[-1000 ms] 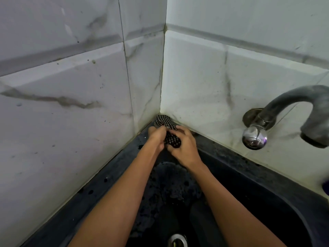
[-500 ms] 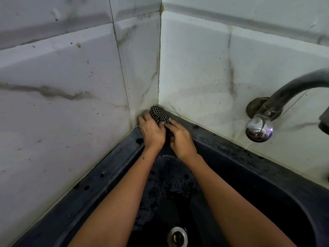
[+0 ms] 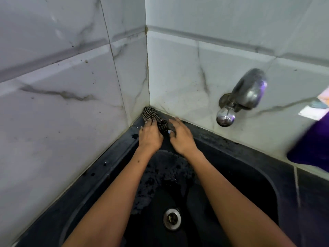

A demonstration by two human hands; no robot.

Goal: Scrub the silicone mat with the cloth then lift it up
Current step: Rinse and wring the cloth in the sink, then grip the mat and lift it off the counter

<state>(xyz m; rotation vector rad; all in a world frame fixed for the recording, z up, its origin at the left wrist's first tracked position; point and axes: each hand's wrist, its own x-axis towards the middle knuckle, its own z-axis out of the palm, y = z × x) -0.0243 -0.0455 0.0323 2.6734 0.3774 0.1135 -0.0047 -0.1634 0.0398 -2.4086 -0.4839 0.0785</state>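
A black-and-white checked cloth (image 3: 152, 114) lies bunched on the sink ledge, pushed into the corner where the two tiled walls meet. My left hand (image 3: 150, 135) rests on its left side with straight fingers. My right hand (image 3: 181, 135) hovers at its right edge, fingers spread and relaxed. Below my wrists a dark, bumpy, wet silicone mat (image 3: 165, 173) lies against the far wall of the black sink (image 3: 80, 193). My forearms hide part of the mat.
A metal tap (image 3: 247, 93) sticks out of the right wall above the sink. The metal drain (image 3: 172, 218) sits at the sink bottom. A blurred purple object (image 3: 313, 145) stands on the counter at the right edge. Marble-look tiles close in left and behind.
Both hands held the bunched cloth between them and pushed it into the corner. Now their fingers have loosened and spread, and the cloth lies on the ledge.
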